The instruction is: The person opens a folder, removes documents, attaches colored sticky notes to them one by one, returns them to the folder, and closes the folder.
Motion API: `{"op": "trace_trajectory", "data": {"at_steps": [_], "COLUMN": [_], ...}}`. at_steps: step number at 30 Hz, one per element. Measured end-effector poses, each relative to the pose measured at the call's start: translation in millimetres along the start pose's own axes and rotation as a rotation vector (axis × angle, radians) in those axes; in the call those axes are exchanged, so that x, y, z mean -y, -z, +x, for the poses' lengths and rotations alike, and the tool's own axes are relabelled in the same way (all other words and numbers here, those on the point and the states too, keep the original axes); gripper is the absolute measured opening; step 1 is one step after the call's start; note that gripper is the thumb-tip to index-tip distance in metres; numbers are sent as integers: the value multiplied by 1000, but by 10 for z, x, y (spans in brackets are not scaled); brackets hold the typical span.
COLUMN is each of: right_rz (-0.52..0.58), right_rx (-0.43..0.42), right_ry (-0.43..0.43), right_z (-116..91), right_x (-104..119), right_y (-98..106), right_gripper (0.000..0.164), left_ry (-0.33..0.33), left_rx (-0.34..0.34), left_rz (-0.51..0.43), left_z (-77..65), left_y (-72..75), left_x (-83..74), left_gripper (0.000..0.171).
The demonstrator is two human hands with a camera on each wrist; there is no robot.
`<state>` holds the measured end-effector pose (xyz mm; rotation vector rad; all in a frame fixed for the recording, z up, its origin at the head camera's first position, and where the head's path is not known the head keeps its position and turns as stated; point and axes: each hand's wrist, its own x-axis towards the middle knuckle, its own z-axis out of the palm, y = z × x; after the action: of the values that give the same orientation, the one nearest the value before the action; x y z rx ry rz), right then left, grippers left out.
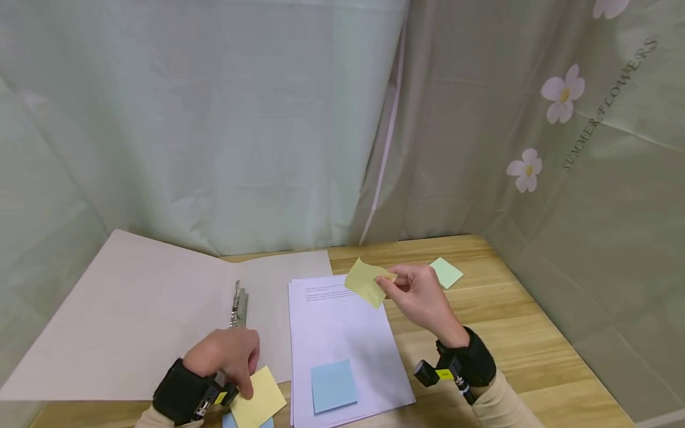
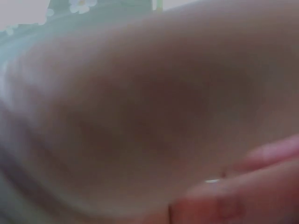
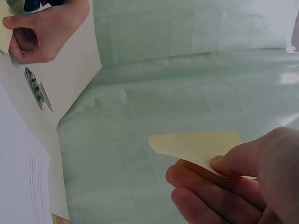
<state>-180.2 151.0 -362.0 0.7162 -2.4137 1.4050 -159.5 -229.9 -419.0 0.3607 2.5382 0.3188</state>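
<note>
My right hand (image 1: 420, 294) pinches a single yellow sticky note (image 1: 368, 282) between thumb and fingers, holding it up over the top of the printed sheets (image 1: 342, 333). In the right wrist view the note (image 3: 198, 145) bends slightly under the thumb. At the lower left my left hand (image 1: 230, 353) grips the edge of a yellow sticky note pad (image 1: 260, 398), its thumb on top. Beneath that pad a blue pad (image 1: 230, 421) partly shows. A blue sticky note (image 1: 334, 386) lies on the lower part of the sheets. The left wrist view is mostly blurred skin.
An open white folder (image 1: 134, 315) with a metal clip (image 1: 239, 306) lies left of the sheets, partly under them. A green sticky note pad (image 1: 446, 273) sits at the back right of the wooden table (image 1: 514, 333). Curtains (image 1: 267, 131) hang behind and at both sides.
</note>
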Motion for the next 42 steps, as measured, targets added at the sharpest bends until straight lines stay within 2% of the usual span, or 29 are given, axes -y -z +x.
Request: {"op": "trace_trajectory", "data": {"at_steps": [4,11,15,18,21,24,26,28,31,33,39,42], "right_rz": [-15,-16,-16,-15,-23,-32,-31,-20,-6,-3,-32,-152], "right_rx": [-6,-9,-9,-13,-17,-29,-36,-44,-53,-61,-89,-125], "right_ry": [21,26,25,28,37,49,50,49,60,86,194,332], "right_z": [7,4,7,12,20,22,22,20,19,11,-41,-65], "right_x": [3,12,10,11,8,2,2,8,9,1,-18,-1], "right_y": [-2,-1,-2,2,3,3,5,10,7,-6,-95,-162], "right_gripper": [22,22,24,24,23,17,10,5,4,5,11,17], "left_ry": [66,83,79,49,17,-5,-24,-59,-102,-116,-123,-145], "left_rx": [-48,-96,-118,-229,-411,-606,-708,-778,-807,-807,-829,-875], "left_rz": [64,116,92,66,45,-23,-123,-249,-422,-486,-540,-532], "left_z": [-55,-119,-132,-133,-157,-219,-270,-321,-361,-361,-285,-245], "left_y": [28,84,113,155,227,303,363,416,479,489,460,440], "left_x": [-89,-190,-210,-247,-330,-438,-516,-593,-690,-743,-891,-974], "left_gripper": [44,49,47,41,33,22,17,16,19,20,25,25]}}
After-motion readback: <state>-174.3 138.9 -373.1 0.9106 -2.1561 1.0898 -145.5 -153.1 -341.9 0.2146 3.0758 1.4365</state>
